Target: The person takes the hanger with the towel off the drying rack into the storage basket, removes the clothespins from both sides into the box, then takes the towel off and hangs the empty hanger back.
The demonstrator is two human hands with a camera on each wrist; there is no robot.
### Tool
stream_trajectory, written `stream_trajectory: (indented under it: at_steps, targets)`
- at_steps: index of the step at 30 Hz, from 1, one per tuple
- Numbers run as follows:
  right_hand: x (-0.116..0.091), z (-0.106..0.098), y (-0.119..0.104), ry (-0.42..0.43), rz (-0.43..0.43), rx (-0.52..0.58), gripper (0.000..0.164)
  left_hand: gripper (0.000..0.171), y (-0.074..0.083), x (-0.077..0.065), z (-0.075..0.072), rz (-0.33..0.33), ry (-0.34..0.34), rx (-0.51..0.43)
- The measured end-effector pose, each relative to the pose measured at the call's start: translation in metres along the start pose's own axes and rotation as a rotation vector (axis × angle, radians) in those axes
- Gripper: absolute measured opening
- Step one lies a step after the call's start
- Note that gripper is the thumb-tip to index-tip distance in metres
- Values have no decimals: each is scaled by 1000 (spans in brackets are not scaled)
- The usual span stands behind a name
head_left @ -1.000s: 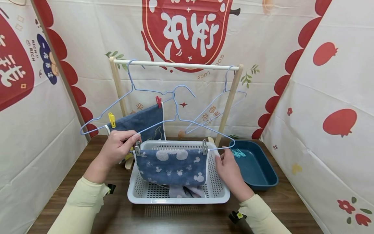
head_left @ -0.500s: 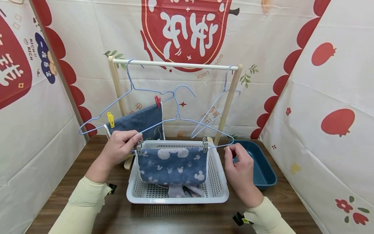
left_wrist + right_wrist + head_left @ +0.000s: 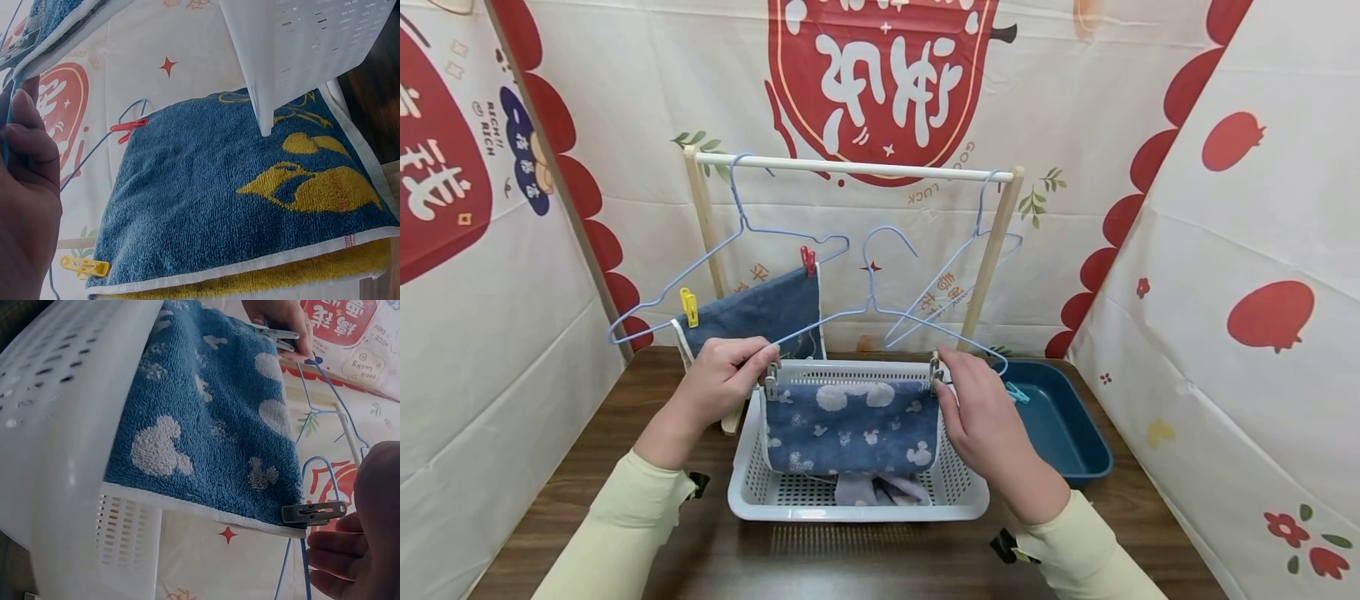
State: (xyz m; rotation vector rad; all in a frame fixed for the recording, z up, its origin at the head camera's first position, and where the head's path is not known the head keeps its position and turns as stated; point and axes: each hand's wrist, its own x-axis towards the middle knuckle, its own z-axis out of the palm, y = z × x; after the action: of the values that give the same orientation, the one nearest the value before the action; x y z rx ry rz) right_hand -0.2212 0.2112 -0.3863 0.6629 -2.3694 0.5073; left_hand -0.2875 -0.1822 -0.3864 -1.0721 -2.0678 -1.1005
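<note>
A blue towel (image 3: 853,429) with pale mouse-head shapes is hung from a light-blue wire hanger (image 3: 871,302) and held over a white basket. The fingers of the left hand (image 3: 722,379) are closed round the wire near its left end, just beside a grey metal clip (image 3: 771,382) on the towel's corner. The fingers of the right hand (image 3: 985,417) are placed at the other grey clip (image 3: 314,514), on the right corner; whether it is pinched cannot be told.

Below the towel, a greyish cloth (image 3: 856,490) is seen inside the perforated white basket (image 3: 859,512), which is set on a brown wooden tabletop (image 3: 820,567). Behind, a second blue towel (image 3: 760,307) with yellow figures is fastened by a yellow clip (image 3: 689,308) and a red clip (image 3: 808,261) to a hanger hooked on a wooden rack's white rail (image 3: 850,167). Another hanger is hooked at the rail's right end. Turquoise pegs (image 3: 1017,392) are held in a dark teal tray (image 3: 1063,429), right of the basket.
</note>
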Motion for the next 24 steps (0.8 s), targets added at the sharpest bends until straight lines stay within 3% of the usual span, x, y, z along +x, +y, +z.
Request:
stream_trajectory:
  at_steps: [3, 10, 19, 24]
  targets:
    - [3, 1, 1, -25, 18, -6, 49, 31, 0, 0, 3, 1, -3, -3]
    - [5, 3, 3, 5, 73, 20, 46, 30, 1, -1, 5, -1, -6, -5]
    - [7, 5, 8, -18, 2, 74, 32, 28, 2, 0, 6, 4, -2, -8]
    - [8, 4, 7, -25, 28, 140, 27, 28, 2, 0, 6, -3, -6, -7]
